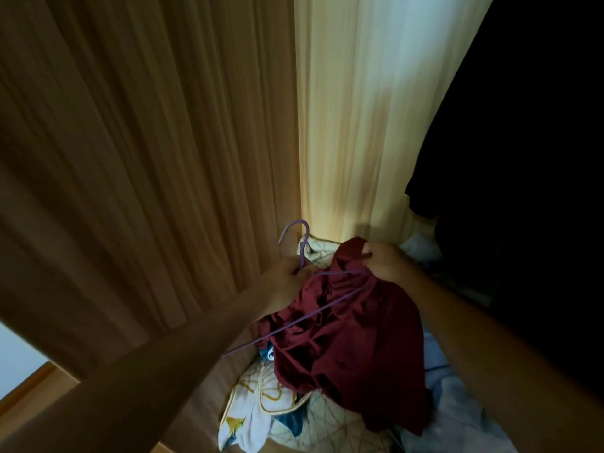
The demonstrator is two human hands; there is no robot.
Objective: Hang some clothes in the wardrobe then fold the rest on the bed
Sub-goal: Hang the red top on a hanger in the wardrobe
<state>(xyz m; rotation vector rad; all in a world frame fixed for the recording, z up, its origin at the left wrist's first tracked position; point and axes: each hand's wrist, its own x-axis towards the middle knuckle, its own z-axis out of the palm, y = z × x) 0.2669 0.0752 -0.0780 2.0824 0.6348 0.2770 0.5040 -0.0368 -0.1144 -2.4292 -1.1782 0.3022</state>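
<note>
A dark red garment (pixel 353 338) hangs bunched between my hands, low in the middle of the view. My left hand (pixel 287 277) grips the neck of a thin purple hanger (pixel 302 243), whose hook points up and whose long bar slants down to the left across the cloth. My right hand (pixel 385 261) holds the top edge of the red garment beside the hanger's right end, which disappears into the fabric. My fingertips are partly hidden by the cloth.
A patterned cream cloth (pixel 261 410) and pale blue bedding (pixel 457 413) lie under the garment. Brown curtains (pixel 147 158) fill the left, pale yellow curtains (pixel 359 125) the middle. A dark hanging mass (pixel 523 158) stands at the right. Light floor (pixel 19 361) shows at far left.
</note>
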